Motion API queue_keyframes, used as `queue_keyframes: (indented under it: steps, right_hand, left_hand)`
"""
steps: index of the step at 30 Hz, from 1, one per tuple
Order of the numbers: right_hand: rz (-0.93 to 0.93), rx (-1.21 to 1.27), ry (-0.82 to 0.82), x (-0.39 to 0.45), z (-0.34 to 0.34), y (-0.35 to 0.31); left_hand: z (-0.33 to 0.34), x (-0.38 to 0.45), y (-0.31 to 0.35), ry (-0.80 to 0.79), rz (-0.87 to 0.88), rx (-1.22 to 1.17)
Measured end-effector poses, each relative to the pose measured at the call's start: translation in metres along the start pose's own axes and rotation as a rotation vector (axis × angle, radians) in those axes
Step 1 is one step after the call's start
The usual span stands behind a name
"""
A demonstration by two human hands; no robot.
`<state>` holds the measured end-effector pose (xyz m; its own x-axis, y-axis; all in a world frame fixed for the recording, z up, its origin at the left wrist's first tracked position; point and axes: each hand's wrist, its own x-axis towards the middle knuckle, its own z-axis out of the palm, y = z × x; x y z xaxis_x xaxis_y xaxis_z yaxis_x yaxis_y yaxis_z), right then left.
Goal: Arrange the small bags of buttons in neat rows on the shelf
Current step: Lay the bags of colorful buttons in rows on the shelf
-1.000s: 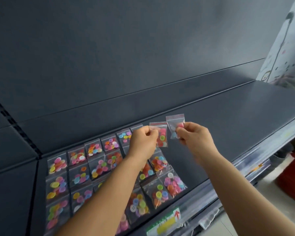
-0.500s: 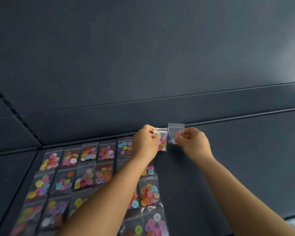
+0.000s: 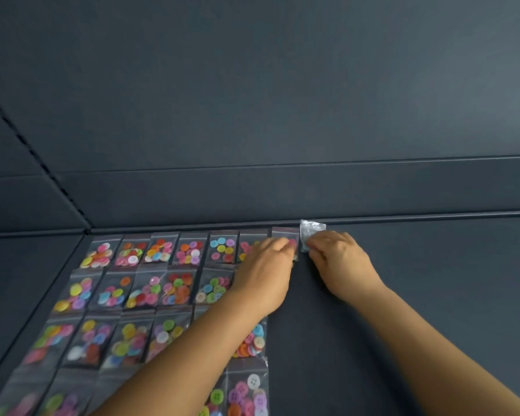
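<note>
Several small clear bags of coloured buttons (image 3: 129, 291) lie in rows on the dark shelf (image 3: 433, 280), filling its left half. My left hand (image 3: 264, 274) pinches a bag with pink buttons (image 3: 285, 235) at the right end of the back row, low against the shelf. My right hand (image 3: 339, 262) pinches another small bag (image 3: 312, 229) just right of it, next to the back wall. That bag's contents are mostly hidden by my fingers. My left forearm covers part of the nearer rows.
The shelf's back panel (image 3: 282, 100) rises right behind the back row. A perforated upright strip (image 3: 33, 154) runs at the left. The shelf's right half shows only bare dark surface.
Both hands have moved forward and down with their bags, from held in the air to the shelf surface at the end of the back row. The view has swung left and down.
</note>
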<state>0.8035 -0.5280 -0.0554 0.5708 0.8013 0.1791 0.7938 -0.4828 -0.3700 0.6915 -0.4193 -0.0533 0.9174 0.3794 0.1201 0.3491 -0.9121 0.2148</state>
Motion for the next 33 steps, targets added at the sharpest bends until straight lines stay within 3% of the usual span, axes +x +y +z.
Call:
queue_keyframes:
  steps: [6, 12, 22, 27, 33]
  right_hand:
    - [-0.091, -0.038, -0.006, -0.008, -0.005, 0.0]
    - [-0.061, -0.139, -0.236, -0.009, -0.001, -0.006]
    - [-0.036, -0.232, -0.316, -0.013, 0.0, -0.012]
    - [-0.03, -0.212, -0.304, -0.011, 0.001, -0.011]
    - [-0.044, -0.12, -0.134, -0.014, -0.007, -0.022]
  left_hand:
    - [0.006, -0.012, 0.004, -0.091, -0.085, 0.01]
    - [0.002, -0.012, 0.004, -0.086, -0.088, 0.026]
    - [-0.002, -0.012, 0.006, -0.087, -0.067, 0.014]
    - [-0.006, -0.011, 0.01, -0.091, -0.083, 0.015]
    - [-0.021, -0.019, 0.011, -0.024, -0.132, 0.007]
